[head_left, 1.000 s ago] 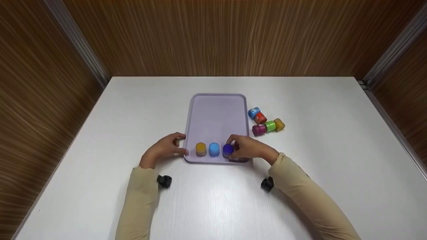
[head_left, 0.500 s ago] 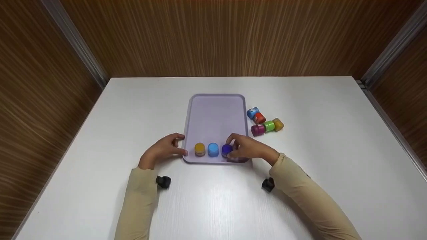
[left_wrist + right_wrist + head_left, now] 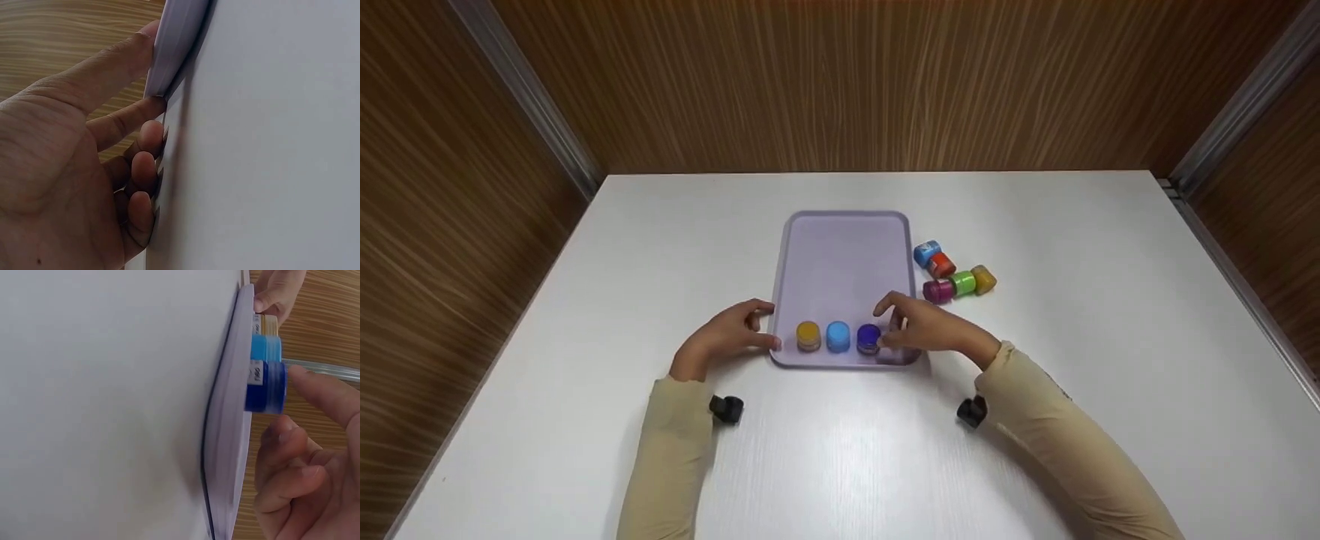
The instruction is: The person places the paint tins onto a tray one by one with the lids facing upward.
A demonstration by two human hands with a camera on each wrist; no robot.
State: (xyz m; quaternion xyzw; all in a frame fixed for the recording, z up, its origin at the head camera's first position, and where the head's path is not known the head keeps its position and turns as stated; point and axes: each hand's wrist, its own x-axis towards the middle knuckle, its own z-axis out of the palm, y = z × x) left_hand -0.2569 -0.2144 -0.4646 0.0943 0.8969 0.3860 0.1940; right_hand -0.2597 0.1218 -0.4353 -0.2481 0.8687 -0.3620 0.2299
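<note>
Nearest the camera, behind the hands, come the left sleeve (image 3: 671, 442) and the right sleeve (image 3: 1069, 442), with a black unit (image 3: 727, 409) just inside the left wrist and another black device (image 3: 973, 412) just inside the right.

The left hand (image 3: 726, 335) rests its thumb and forefinger tips, set apart from each other, against the side of the lilac tray (image 3: 844, 262); its other fingers fold loosely over nothing.

The right hand (image 3: 930, 326) reaches over the tray's opposite side, thumb and forefinger parted, gripping nothing. The dark blue jar (image 3: 868, 337) lies immediately left of its fingertips (a white label shows in the right wrist view), upright on the tray, so its axis points straight up beside the gap between thumb and finger. Whether a fingertip brushes the lid is hard to tell. This is the relation that matters most: the right hand is clearly the nearer to that jar. Further left of it, in a row towards the left hand, stand the light blue jar (image 3: 838, 337) and the yellow jar (image 3: 808, 336).

Beyond the right hand's knuckles, on the white desk (image 3: 1057, 232), a magenta jar (image 3: 937, 291), a green jar (image 3: 963, 283) and an amber jar (image 3: 982, 280) make a line running rightward. Farther from that hand lie a red jar (image 3: 941, 265) and a mid-blue jar (image 3: 928, 253).
</note>
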